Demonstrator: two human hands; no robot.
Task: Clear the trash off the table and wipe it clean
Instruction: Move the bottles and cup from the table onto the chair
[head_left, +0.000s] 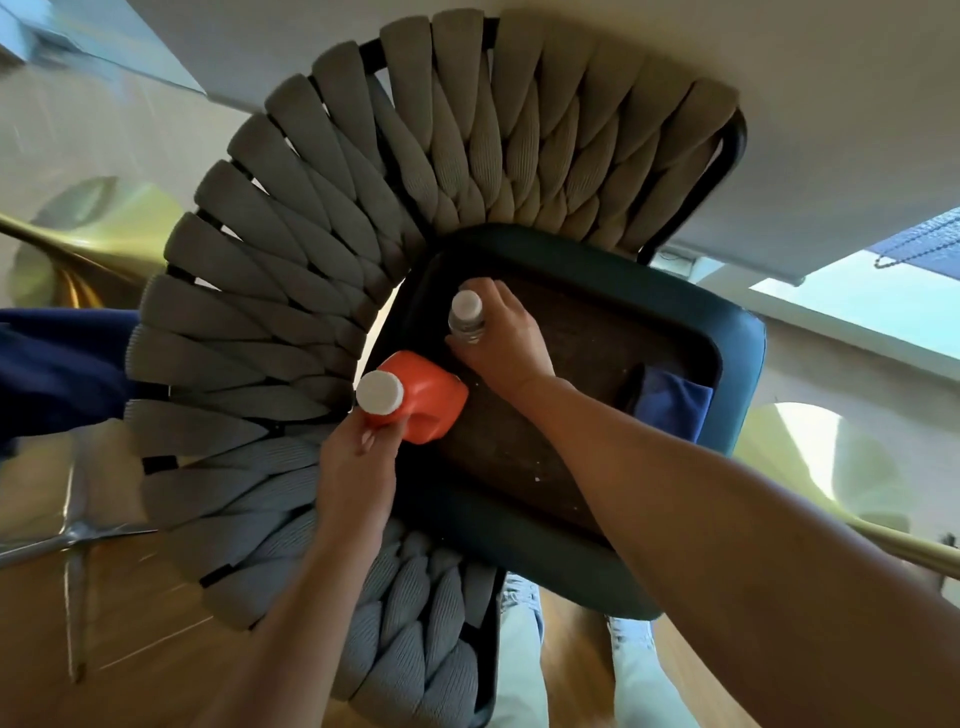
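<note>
**Two bottles coming down onto the chair seat**

The orange bottle (423, 397) with its white cap is hanging at the near-left corner of the dark seat (582, 374), and the left hand (358, 467) is pinching it just under the cap with curled fingers. The small clear bottle (467, 317), also white-capped, is sitting farther in on the seat, and the right hand (501, 338) is wrapping round it from the side. Both are on or just over the chair (I cannot tell whether either base is touching yet), not on the white worktop (779, 104) above. A blue cloth (672, 402) is lying at the seat's right edge, beside the teal cushion rim (737, 358).

To do this well, each hand should be lowering its bottle upright onto the flat middle of the seat, away from the woven grey backrest (311, 260) and the gap at its foot, and letting go only once the base is resting steady. The cloth looks handy for the wiping.
</note>
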